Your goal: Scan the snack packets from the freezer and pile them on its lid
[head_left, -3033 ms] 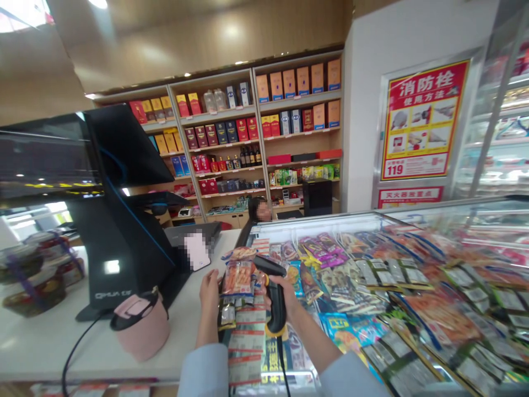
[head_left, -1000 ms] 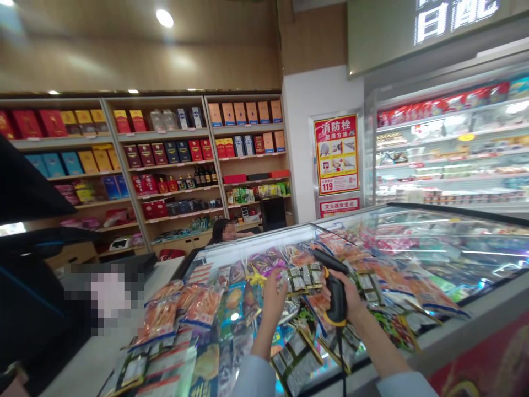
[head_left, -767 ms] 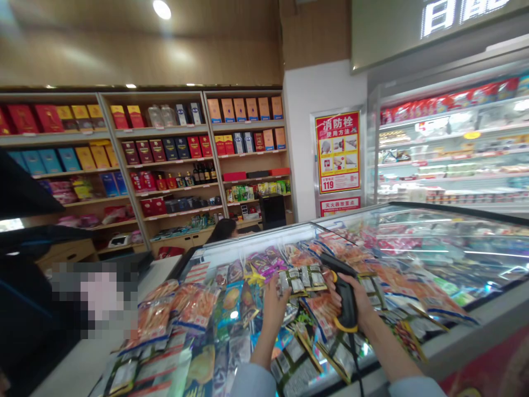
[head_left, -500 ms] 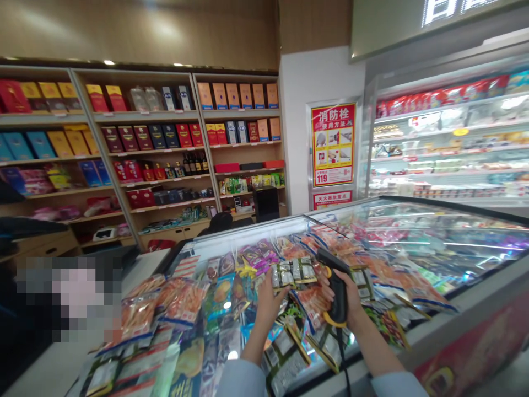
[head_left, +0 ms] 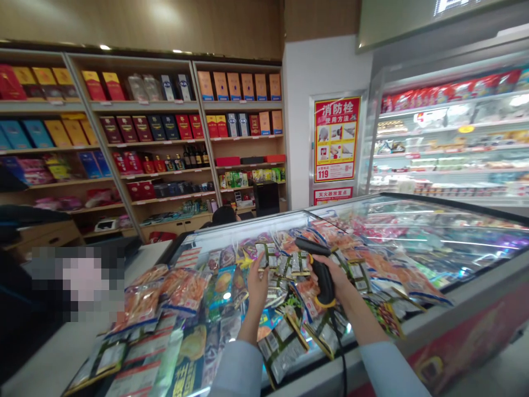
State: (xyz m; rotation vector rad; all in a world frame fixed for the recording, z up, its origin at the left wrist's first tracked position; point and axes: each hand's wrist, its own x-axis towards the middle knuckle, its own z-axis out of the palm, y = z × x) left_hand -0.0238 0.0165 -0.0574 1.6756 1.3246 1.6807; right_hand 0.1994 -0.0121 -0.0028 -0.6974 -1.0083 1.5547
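My right hand [head_left: 336,281] is closed round the grip of a black and yellow barcode scanner [head_left: 320,268], whose head points left. My left hand [head_left: 258,286] holds up a strip of small green-and-black snack packets [head_left: 285,263] just in front of the scanner head. Both hands hover over a glass-topped chest freezer [head_left: 454,298] covered with many snack packets. A black cable [head_left: 343,358] hangs from the scanner's base.
Orange snack packets [head_left: 165,292] lie at the freezer's left end beside a white counter [head_left: 61,353]. A dark monitor edge [head_left: 16,309] stands far left. Behind are wooden shelves [head_left: 165,138] of boxed goods, a seated person's head [head_left: 225,215], a red poster [head_left: 336,138] and an open cooler [head_left: 446,143].
Both hands have shifted from the orange packets by the counter to the green packets further right along the freezer. In the last second the scanner and strip drew slightly left and upward.
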